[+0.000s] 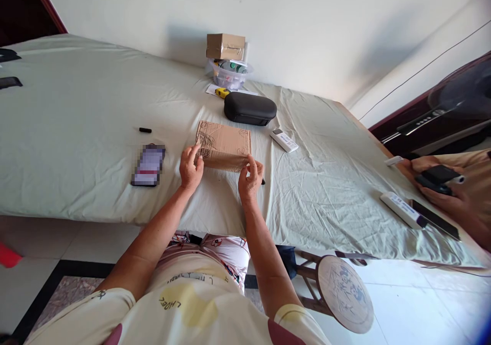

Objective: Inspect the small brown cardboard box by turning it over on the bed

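Observation:
A flat brown cardboard box (224,144) with pen drawings on its top lies on the pale green sheet. My left hand (191,169) has its fingers bent against the box's near left corner. My right hand (250,177) pinches the near right corner, and a dark pen tip (263,181) pokes out beside it. Both hands grip the box's front edge.
A phone (149,165) lies left of the box, a small black cap (144,130) beyond it. Behind the box sit a black case (249,108), a white remote (284,140), a plastic tub (229,75) under a small carton. Another person's hand (445,184) holds a phone at right. A stool (344,291) stands below.

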